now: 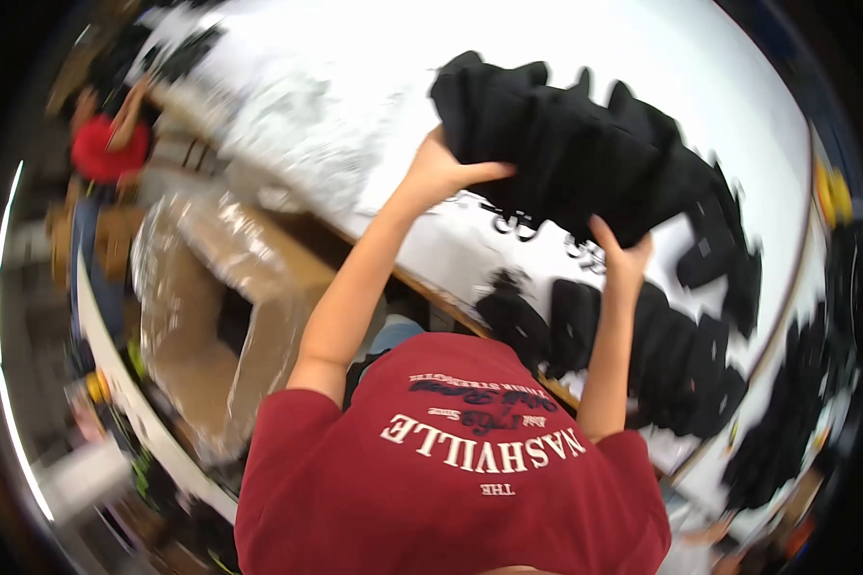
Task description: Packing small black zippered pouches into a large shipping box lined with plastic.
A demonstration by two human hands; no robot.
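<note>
Both hands gripping: our left hand (441,172) and right hand (621,257) clamp a stack of folded black garments (566,153), held above the white table (431,240), bagged cardboard box (221,316) at left.

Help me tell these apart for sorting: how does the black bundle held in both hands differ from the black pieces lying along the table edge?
The black bundle is lifted above the white table, gripped by the left hand and right hand; the black pieces lie on the table, untouched. The bundle is one thick stack; the pieces lie spread out in a row. Both are black fabric, blurred in this view.
</note>
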